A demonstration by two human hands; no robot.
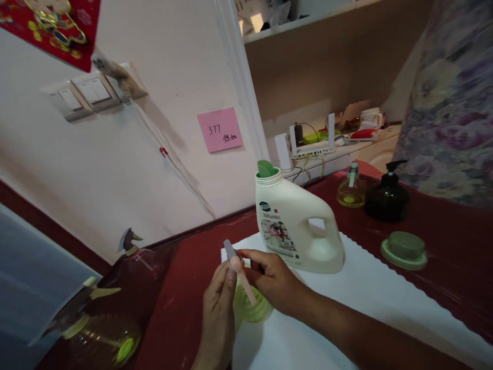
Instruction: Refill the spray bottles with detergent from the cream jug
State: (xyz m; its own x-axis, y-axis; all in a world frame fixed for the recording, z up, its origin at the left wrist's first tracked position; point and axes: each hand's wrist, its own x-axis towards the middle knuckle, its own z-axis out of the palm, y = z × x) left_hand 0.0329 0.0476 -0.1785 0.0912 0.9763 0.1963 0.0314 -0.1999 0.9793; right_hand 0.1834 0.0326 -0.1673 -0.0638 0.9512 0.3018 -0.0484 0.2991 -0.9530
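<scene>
Over the white sheet, a small spray bottle (pixel 254 308) with yellow-green liquid stands between my hands. Its grey-and-pink trigger head (pixel 235 262) points up toward me, the pink lever slanting down across the bottle. My left hand (pixel 219 311) is closed on the head from the left, thumb along its side. From the right, my right hand (pixel 279 282) grips around the neck, with its index finger against the head. Whether the head sits fully on the neck is hidden by my fingers. Just behind stands a pale green detergent jug (pixel 302 226), uncapped, with a green spout in its mouth.
A green detergent cap (pixel 404 249) lies at the right. Behind it stand a dark pump bottle (pixel 387 195) and another spray bottle (pixel 351 190). Two more spray bottles, one clear (pixel 103 339) and one pinkish (pixel 142 262), stand left. A router (pixel 311 149) sits on the back shelf.
</scene>
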